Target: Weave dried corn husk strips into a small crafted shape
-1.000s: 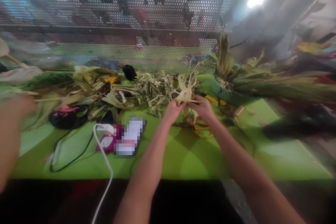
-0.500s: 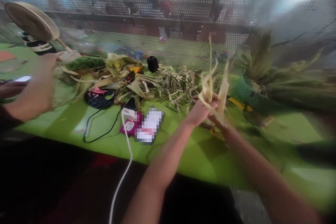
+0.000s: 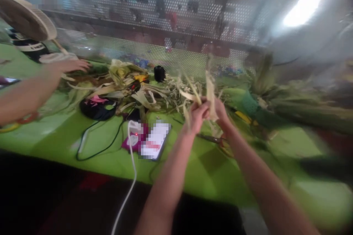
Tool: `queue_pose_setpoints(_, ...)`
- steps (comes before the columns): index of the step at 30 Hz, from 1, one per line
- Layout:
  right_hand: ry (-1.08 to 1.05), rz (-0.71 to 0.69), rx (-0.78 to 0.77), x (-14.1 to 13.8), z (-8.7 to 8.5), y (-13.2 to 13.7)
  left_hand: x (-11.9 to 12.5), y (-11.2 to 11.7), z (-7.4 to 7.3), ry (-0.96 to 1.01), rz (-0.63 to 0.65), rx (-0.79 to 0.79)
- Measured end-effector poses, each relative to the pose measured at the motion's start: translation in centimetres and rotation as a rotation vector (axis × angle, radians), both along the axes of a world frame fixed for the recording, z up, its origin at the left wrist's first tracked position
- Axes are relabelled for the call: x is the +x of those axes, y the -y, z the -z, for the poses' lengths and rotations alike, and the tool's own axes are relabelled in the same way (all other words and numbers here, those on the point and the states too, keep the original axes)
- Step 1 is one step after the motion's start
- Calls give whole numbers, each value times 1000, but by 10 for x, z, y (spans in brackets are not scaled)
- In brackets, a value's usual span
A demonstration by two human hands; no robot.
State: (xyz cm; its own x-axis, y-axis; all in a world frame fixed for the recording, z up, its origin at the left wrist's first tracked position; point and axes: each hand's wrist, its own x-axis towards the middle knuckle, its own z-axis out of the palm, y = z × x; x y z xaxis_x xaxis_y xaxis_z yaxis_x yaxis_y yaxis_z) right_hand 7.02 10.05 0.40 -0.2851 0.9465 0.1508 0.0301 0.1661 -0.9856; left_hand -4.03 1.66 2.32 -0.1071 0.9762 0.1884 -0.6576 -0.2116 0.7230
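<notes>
My left hand (image 3: 199,115) is closed around pale dried corn husk strips (image 3: 210,90), their tips standing up and fanning apart. Close beside it, my right hand (image 3: 220,109) grips the same husks, its fingers partly hidden behind them. Both hands are raised over the green tabletop (image 3: 198,165). Just below them lies a pair of scissors (image 3: 211,138) with orange-yellow handles, partly covered by my right wrist. Behind the hands spreads a heap of shredded husk (image 3: 172,90).
A phone (image 3: 154,141) and a magenta power block (image 3: 135,136) with a white cable lie left of my forearms. Further left, a co-worker's hand (image 3: 73,65) reaches near a round fan (image 3: 26,18). More husks (image 3: 261,73) pile up at the right. A perforated metal screen (image 3: 132,36) closes the back.
Both hands have shifted left with the husks, uncovering more of the scissors. The co-worker's arm has stretched toward the husk pile. The whole view has turned slightly.
</notes>
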Motion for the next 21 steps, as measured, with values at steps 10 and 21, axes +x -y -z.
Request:
queue_pose_setpoints(10,-410,47,-263,83,-13,40,-13,-10,0,87,-132,-147)
queue_pose_setpoints(21,-540,10,-333,93,-7,41,-1,-17,17,-74,-113,-130)
